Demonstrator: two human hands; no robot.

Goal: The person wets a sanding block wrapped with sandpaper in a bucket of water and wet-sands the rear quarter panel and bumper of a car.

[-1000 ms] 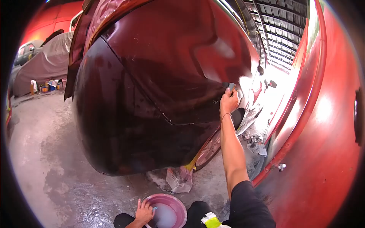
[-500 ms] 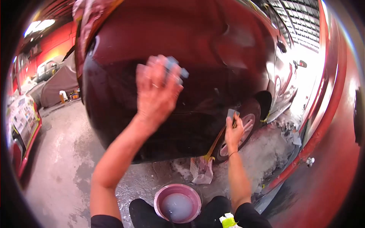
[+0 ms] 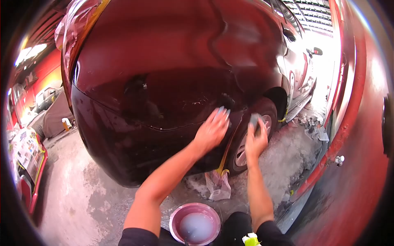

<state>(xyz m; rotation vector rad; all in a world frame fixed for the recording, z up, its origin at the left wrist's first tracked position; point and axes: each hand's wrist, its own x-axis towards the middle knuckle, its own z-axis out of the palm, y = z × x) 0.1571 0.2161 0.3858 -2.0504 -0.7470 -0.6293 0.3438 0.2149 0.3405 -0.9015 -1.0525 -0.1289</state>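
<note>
Compared with half a second ago, the left hand (image 3: 211, 131) has come down and rightward across the dark red car (image 3: 172, 45), from ten o'clock to just past the dial's centre, toward four. The right hand (image 3: 257, 143) now shows in front of the wheel (image 3: 240, 157), between three and four o'clock; before, it stood at that wheel's left. The basin (image 3: 175, 221) stays at six o'clock. Two hands are in view, each with one thing: the left grip is clamped on one blue piece (image 3: 227, 111), mostly hidden by its fingers, and the right grip is clamped on one grey block (image 3: 255, 120), thumb and fingers at its sides, the block above the hand toward twelve. The blur and angle are poor there, so I cannot tell whether the blue piece touches the car's panel or sits just off it. One basin holds cloudy water (image 3: 198, 226). One crumpled paper sheet (image 3: 218, 186) hangs below the car's lower edge, between five and six o'clock.
</note>
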